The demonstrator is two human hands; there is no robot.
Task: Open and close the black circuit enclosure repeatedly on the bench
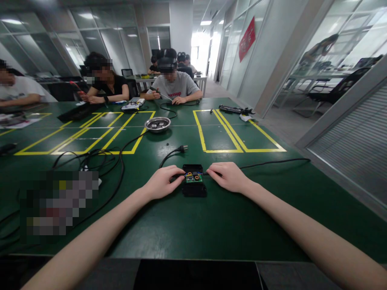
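Note:
A small green circuit board (193, 177) with copper-wound coils lies between my hands, over two black plastic case halves; the far half (192, 167) and the near half (194, 191) show on either side of it. At the board's left end, my left hand (161, 182) pinches a black cord beside thin blue wires. My right hand (231, 177) has thumb and fingers closed on the black cable (272, 162) at the right end, which trails off to the right. Beyond my left hand lies a two-pin plug (183, 148) on a black cord.
A metal bowl (157, 125) with small metal parts stands farther back on the green table (169, 233). Tangled black cables (99, 159) and a blurred-out object (60, 203) lie at left. A folded black tripod (236, 110) lies far right. Several people sit across the table.

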